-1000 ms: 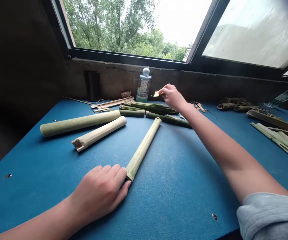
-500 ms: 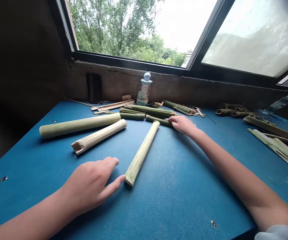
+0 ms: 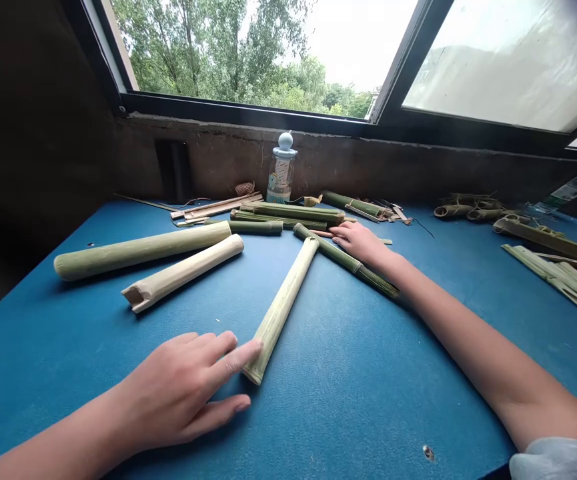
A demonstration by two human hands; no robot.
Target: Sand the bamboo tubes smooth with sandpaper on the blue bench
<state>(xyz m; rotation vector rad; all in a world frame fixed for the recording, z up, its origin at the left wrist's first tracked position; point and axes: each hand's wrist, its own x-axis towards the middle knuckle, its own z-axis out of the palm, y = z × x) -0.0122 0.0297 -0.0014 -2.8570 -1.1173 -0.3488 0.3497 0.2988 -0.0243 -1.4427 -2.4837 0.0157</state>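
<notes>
My left hand [image 3: 193, 387] is open, its fingers spread over the near end of a peeled bamboo piece [image 3: 285, 300]. The index fingertip appears to touch that piece. Farther back, my right hand [image 3: 358, 241] has curled fingers beside a thin brown stick [image 3: 319, 233]; what lies under the fingers is hidden. A dark green bamboo stick [image 3: 341, 255] lies slantwise in front of this hand, its frayed end close to the forearm and its other end meeting the peeled piece. Left of these lie a pale bamboo length [image 3: 185, 273] with a notched end and a thicker greenish bamboo tube [image 3: 143, 250].
Green bamboo sticks [image 3: 288, 213] and wood strips [image 3: 215, 210] lie along the back of the blue table [image 3: 348, 387]. A lidded bottle [image 3: 280, 177] stands by the wall below the window. Split bamboo [image 3: 551, 273] and a plastic bottle [image 3: 573, 190] lie at the right.
The dark green stick has swung round to lie slantwise, and my right hand has let go of it and moved behind it. My left index finger has come onto the peeled bamboo.
</notes>
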